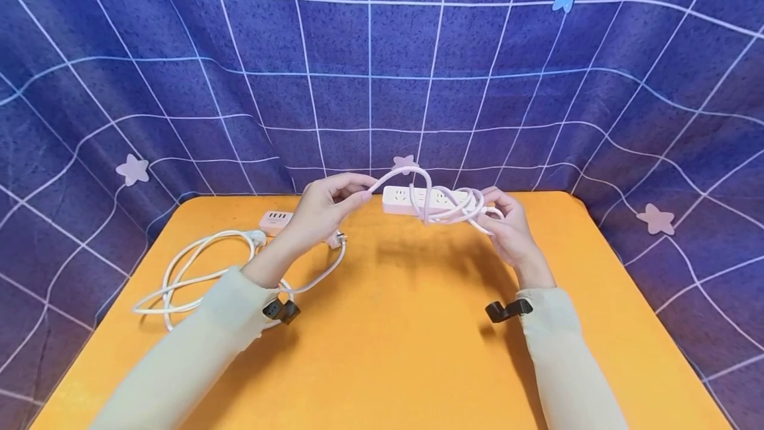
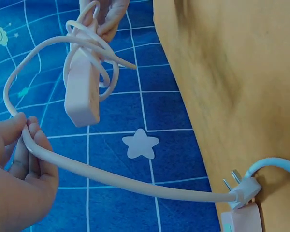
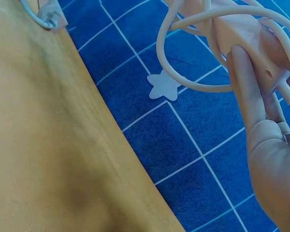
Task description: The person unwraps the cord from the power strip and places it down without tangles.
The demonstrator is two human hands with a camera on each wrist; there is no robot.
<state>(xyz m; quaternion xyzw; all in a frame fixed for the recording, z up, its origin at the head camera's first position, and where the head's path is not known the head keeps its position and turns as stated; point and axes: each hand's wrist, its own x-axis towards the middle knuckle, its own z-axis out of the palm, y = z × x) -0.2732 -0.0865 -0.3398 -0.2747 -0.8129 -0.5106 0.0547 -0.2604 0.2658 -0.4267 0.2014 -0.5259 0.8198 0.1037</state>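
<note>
A pale pink power strip (image 1: 395, 207) is held up above the table by my right hand (image 1: 512, 229), whose fingers grip its right end. Loops of its pink cord (image 1: 453, 216) are wound around that end. Between thumb and fingers my left hand (image 1: 322, 210) pinches the same cord, which arches across from the strip. In the left wrist view the cord (image 2: 121, 181) runs on past the left hand to a plug (image 2: 247, 191) with metal prongs. Part of the strip is covered by the loops and the right fingers.
On the left of the orange table (image 1: 382, 350) lies a second pink power strip (image 1: 274, 219), partly behind the left hand. A loosely coiled white cable (image 1: 170, 284) is spread beside it, under the left forearm. A blue gridded curtain (image 1: 370, 98) stands around the table's back and sides.
</note>
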